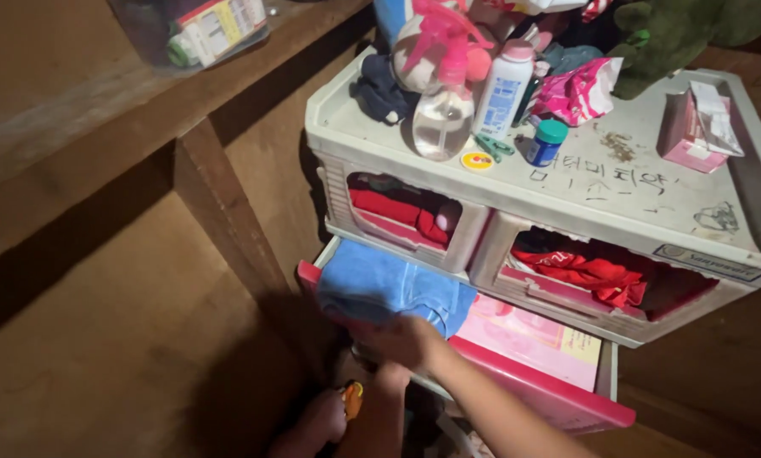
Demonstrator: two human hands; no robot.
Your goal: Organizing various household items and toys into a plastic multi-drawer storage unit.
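**Hands at the open pink drawer**

Below the two upper compartments of the plastic drawer cabinet (618, 182), a pink drawer (533, 386) stands pulled out toward the camera. A folded blue cloth (389, 288) lies at its left end, draped over the front edge, with a pink patterned surface showing in the drawer to its right.

One hand (401, 341) — which I take for the right, its forearm coming up from the lower right — rests on the near edge of the blue cloth. Its fingers are curled against the fabric, but the dim light hides whether they actually pinch it. The other hand (312, 424) sits lower, in shadow just under the drawer's front, beside a small orange object (352, 399); I cannot tell whether its fingers are closed around that object or merely next to it.

Both upper compartments hold red clothing (592, 273). The cabinet top is crowded — a clear spray bottle (442, 114) with a pink trigger, a white bottle (503, 89) with a pink cap, a small blue jar (547, 142), a green clip (492, 146), a pink carton (698, 123) and a green plush toy (677, 34) at the back. Wooden wall boards (100, 254) fill the left side.
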